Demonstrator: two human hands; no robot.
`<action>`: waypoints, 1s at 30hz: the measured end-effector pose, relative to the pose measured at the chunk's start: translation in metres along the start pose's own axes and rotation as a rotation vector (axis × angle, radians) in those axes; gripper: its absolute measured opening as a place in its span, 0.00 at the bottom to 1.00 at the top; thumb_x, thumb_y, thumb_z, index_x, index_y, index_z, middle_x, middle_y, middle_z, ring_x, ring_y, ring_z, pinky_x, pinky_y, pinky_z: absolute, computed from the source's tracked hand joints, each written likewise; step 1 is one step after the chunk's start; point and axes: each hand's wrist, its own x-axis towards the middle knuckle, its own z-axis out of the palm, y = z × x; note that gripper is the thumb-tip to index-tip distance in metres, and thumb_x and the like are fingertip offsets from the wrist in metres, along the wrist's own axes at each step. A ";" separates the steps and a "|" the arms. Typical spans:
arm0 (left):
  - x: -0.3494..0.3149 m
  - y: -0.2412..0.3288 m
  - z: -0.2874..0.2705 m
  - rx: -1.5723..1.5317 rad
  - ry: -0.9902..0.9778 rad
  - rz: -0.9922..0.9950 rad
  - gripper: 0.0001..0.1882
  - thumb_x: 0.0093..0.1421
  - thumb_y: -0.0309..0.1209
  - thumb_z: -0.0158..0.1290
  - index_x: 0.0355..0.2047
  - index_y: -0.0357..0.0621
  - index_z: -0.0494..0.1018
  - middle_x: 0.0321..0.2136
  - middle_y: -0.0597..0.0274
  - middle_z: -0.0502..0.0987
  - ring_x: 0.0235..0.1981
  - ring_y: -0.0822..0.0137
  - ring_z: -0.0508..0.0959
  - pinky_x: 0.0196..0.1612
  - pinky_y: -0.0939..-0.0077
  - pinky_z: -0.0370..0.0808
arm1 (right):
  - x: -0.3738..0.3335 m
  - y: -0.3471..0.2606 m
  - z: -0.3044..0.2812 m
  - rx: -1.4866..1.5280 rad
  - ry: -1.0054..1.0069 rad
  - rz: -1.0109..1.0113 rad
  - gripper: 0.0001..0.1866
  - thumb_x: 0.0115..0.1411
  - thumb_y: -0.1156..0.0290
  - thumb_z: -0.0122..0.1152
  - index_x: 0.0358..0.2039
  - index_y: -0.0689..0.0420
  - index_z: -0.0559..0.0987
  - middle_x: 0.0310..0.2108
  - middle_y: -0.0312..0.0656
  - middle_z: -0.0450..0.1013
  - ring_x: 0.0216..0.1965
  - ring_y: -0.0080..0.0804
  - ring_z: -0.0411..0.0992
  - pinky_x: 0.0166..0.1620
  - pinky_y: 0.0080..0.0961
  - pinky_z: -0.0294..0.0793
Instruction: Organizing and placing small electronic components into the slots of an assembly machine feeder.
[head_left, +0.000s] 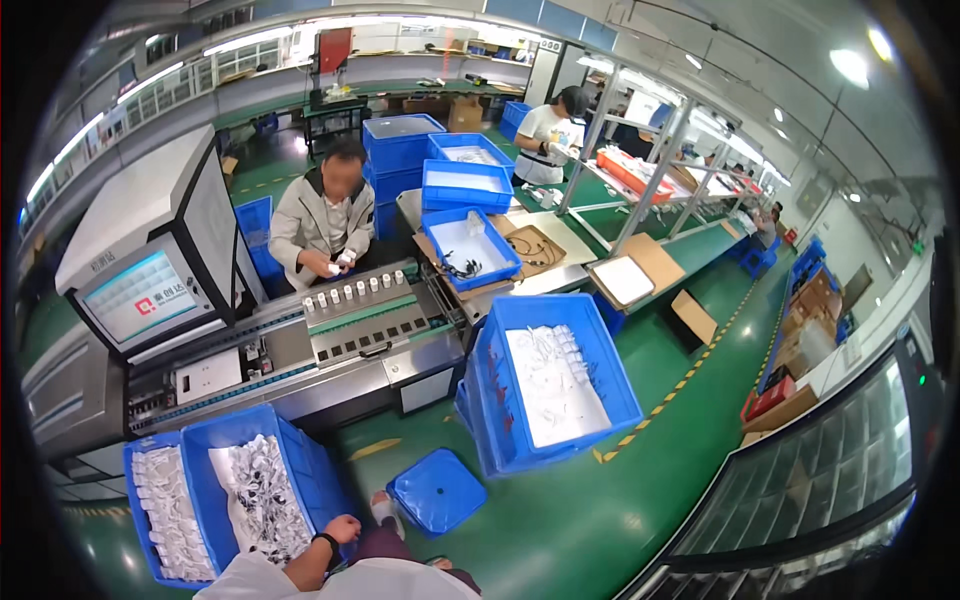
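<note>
Green floor (560, 510) runs through this busy workshop. At your far left, a blue bin (155, 441) holds white pieces lying in close rows. Just to its right, a second blue bin (312, 478) holds the loose pile (265, 500) nearest you, white pieces mixed with dark ones, heaped and seemingly tangled. Your left hand (344, 528), with a black wristband (327, 544) behind it, is just beside that second bin's near right corner. Its fingers look curled; whether they grasp anything, I cannot tell. Your right hand does not show, so neither does the state of its fingers.

For clean handling, ease one piece free at a time rather than tugging at the heap, and keep your wristband off the bin's rim.

Beyond the bins, from the left, stand a grey-and-black machine cabinet (145, 290) with a lit screen, then a co-worker (320, 220) handling a small white item behind a fixture (350, 338) topped with a row of white parts. Mind the low blue stool (437, 478) near your feet; past it, a large blue bin (600, 365) blocks the way ahead. A dark glass-fronted rack (800, 470) closes off your right.
</note>
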 end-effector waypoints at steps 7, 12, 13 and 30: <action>-0.058 -0.012 0.013 0.597 -0.043 0.147 0.20 0.59 0.41 0.56 0.47 0.42 0.83 0.42 0.50 0.85 0.44 0.54 0.85 0.51 0.63 0.79 | 0.030 0.052 0.010 -0.251 -0.170 0.228 0.41 0.70 0.37 0.41 0.75 0.49 0.58 0.75 0.55 0.53 0.76 0.49 0.49 0.76 0.42 0.49; -0.058 -0.017 -0.005 0.517 0.044 0.081 0.21 0.58 0.45 0.56 0.45 0.45 0.84 0.44 0.51 0.85 0.49 0.51 0.83 0.54 0.61 0.77 | 0.050 0.027 0.013 0.201 0.348 0.174 0.20 0.58 0.50 0.59 0.31 0.53 0.87 0.32 0.42 0.84 0.38 0.43 0.83 0.45 0.40 0.79; -0.051 -0.022 -0.010 0.500 0.063 0.107 0.21 0.58 0.44 0.56 0.45 0.45 0.84 0.44 0.51 0.85 0.48 0.51 0.83 0.54 0.61 0.77 | 0.049 0.013 0.008 0.196 0.342 0.182 0.20 0.58 0.50 0.59 0.31 0.53 0.87 0.32 0.42 0.84 0.38 0.43 0.83 0.45 0.40 0.79; 0.133 0.123 -0.099 0.179 -0.086 0.113 0.15 0.59 0.34 0.56 0.43 0.40 0.82 0.36 0.52 0.85 0.36 0.60 0.85 0.44 0.67 0.81 | 0.076 -0.142 -0.024 -0.124 0.335 0.365 0.24 0.61 0.48 0.54 0.42 0.52 0.87 0.42 0.51 0.83 0.47 0.57 0.79 0.53 0.47 0.77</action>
